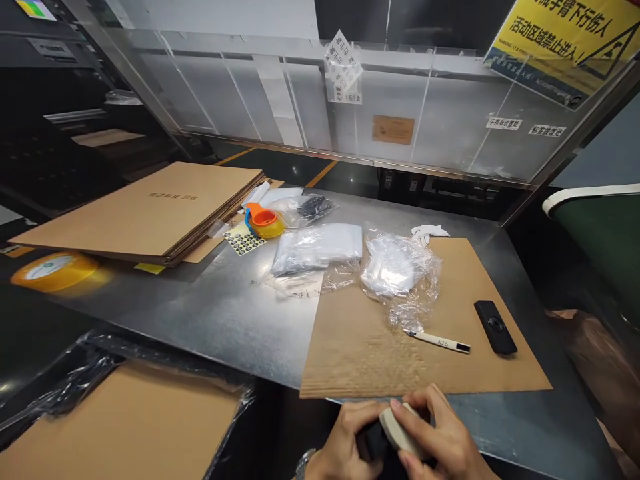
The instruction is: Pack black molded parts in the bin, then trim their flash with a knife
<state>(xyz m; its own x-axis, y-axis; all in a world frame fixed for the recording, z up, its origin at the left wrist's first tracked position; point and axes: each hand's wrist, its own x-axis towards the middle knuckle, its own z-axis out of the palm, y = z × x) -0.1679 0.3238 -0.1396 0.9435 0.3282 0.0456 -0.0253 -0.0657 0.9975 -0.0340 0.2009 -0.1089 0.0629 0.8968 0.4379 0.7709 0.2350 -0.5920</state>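
Near the bottom edge of the view, my left hand is wrapped round a black object, partly hidden by the fingers. My right hand pinches a pale, rounded block against that black object, just in front of the table edge. Beyond the hands lies a brown cardboard sheet with a white marker, a black device with a round button and a crumpled clear bag of white items on it.
Stacked flat cardboard covers the table's left part, beside a yellow tape roll. An orange and yellow tape dispenser and a bag of white sheets lie mid-table. A cardboard-filled, black-lined container stands lower left. A clear panel rises behind.
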